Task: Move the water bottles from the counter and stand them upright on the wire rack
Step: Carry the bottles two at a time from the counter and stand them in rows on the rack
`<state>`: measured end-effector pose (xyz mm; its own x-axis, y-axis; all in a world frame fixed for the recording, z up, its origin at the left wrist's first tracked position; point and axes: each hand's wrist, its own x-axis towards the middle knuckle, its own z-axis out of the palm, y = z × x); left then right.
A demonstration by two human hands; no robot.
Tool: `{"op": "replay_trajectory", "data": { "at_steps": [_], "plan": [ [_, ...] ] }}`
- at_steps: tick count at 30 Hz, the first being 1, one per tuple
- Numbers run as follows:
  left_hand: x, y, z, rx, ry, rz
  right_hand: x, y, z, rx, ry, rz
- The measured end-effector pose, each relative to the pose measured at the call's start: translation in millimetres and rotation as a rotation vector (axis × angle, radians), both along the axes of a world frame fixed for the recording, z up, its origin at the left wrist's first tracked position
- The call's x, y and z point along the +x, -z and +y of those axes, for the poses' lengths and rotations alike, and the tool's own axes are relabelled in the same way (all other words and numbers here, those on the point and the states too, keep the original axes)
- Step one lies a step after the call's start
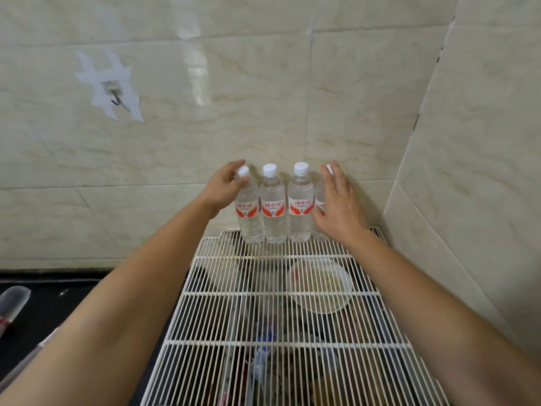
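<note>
- Four water bottles stand upright in a row along the back edge of the wire rack point(263, 317). Their long axes are vertical, their white caps point up and their red-and-white labels face you.
- The leftmost bottle point(248, 221), second bottle point(273, 218), third bottle point(300, 215) and rightmost bottle point(319, 194) stand side by side, touching or nearly so.
- Your left grip point(225, 186) is curled round the neck of the leftmost bottle just under its cap, with the thumb on the near side.
- Your right grip point(341, 209) lies with straight, spread fingers against the rightmost bottle. It holds nothing and hides most of that bottle.
- The tiled wall point(263, 98) rises just behind the row, and a side wall point(468, 171) closes the corner to the right of the rightmost bottle.
- Under the rack's wires sits a pale bowl point(319, 285), with darker, blurred clutter below the rack nearer to you.
- A hook point(115, 96) hangs on the wall up to the left, fixed with strips of pale tape.
- The dark worktop point(58, 303) runs to the left of the rack. A clear container point(13, 301) with a bit of red on it lies there, cut off by the frame edge.
</note>
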<state>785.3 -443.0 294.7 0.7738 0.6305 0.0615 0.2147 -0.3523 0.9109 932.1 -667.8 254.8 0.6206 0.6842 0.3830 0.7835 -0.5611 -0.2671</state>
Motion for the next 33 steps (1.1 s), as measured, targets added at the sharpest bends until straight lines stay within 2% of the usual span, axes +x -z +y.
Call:
{"op": "replay_trajectory", "data": {
  "at_steps": [5, 8, 11, 17, 25, 33],
  "plan": [
    [-41, -22, -5, 0.566, -0.199, 0.162, -8, -20, 6, 0.035, 0.005, -0.101],
    [-84, -25, -10, 0.769, -0.328, 0.209, -27, -25, 21, 0.106, -0.053, -0.13],
    [-144, -13, -17, 0.943, -0.449, 0.309, -59, -17, 49, 0.142, -0.2, -0.163],
    [-278, 15, -10, 0.967, -0.562, 0.576, -172, 11, 103, 0.072, -0.409, -0.101],
    [-488, 28, 25, 0.947, -0.797, 0.572, -361, 18, 182, 0.083, -0.584, -0.126],
    [-680, 69, 62, 0.839, -0.842, 0.653, -552, 55, 268, -0.078, -0.687, -0.115]
  ]
}}
